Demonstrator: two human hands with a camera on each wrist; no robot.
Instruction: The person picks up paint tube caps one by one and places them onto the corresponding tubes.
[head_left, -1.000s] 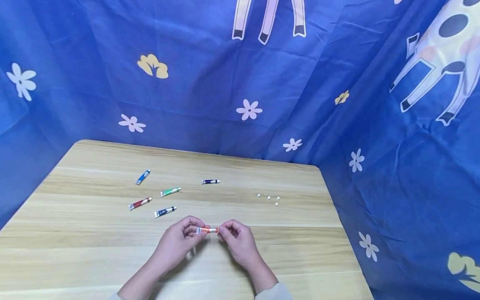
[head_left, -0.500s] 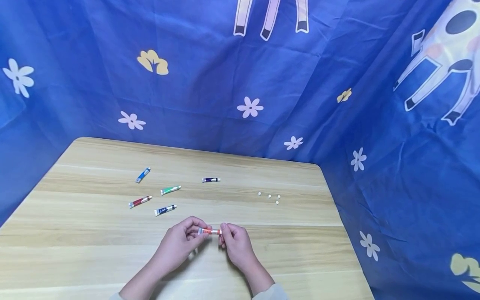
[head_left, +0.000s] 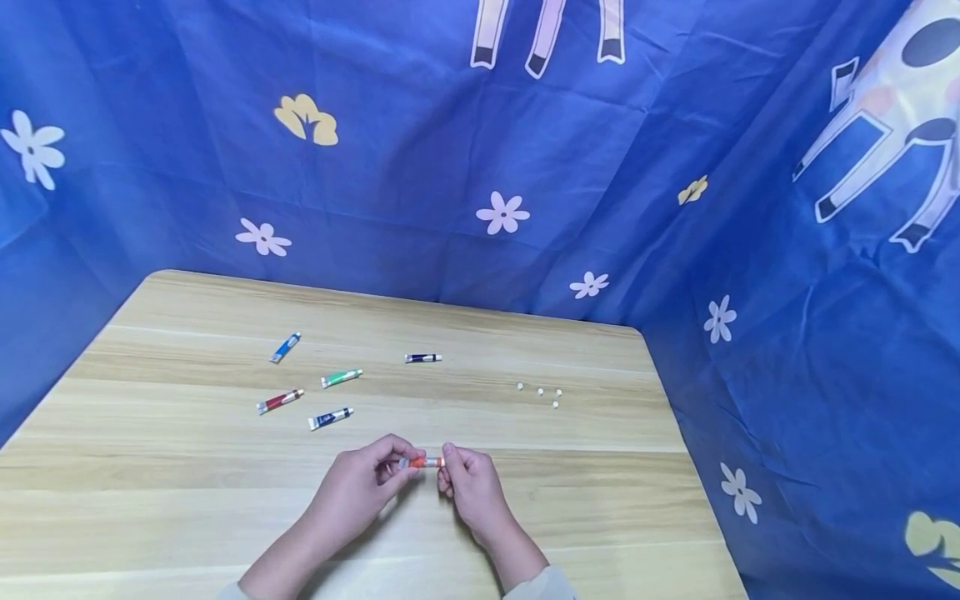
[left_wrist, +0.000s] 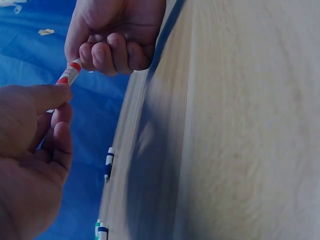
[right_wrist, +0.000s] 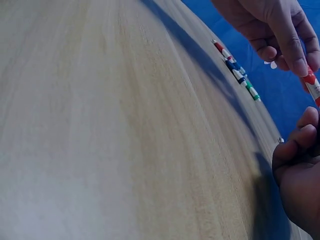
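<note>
My left hand [head_left: 356, 487] pinches an orange-red paint tube [head_left: 427, 462] by its body, thumb in front and fingers behind. The tube lies about level, raised above the table. My right hand [head_left: 474, 492] grips its cap end between thumb and curled fingers, hiding the cap. In the left wrist view the tube [left_wrist: 69, 73] spans the two hands, and its crimped end is hidden by the left hand. In the right wrist view the tube [right_wrist: 312, 85] is partly cut off by the frame edge.
Beyond the left hand lie red [head_left: 281, 401], dark blue [head_left: 331, 418], green [head_left: 342, 378] and light blue [head_left: 285, 347] tubes. A dark violet-blue tube [head_left: 423, 358] lies farther back. Several small white pieces [head_left: 540, 392] sit at the right. Blue patterned cloth [head_left: 420, 183] hangs behind the wooden table [head_left: 187, 500].
The right hand has shifted slightly right and turned, its thumb now pointing more upward along the cap end. The left fingers cover more of the tube's body. The view has tilted slightly downward.
</note>
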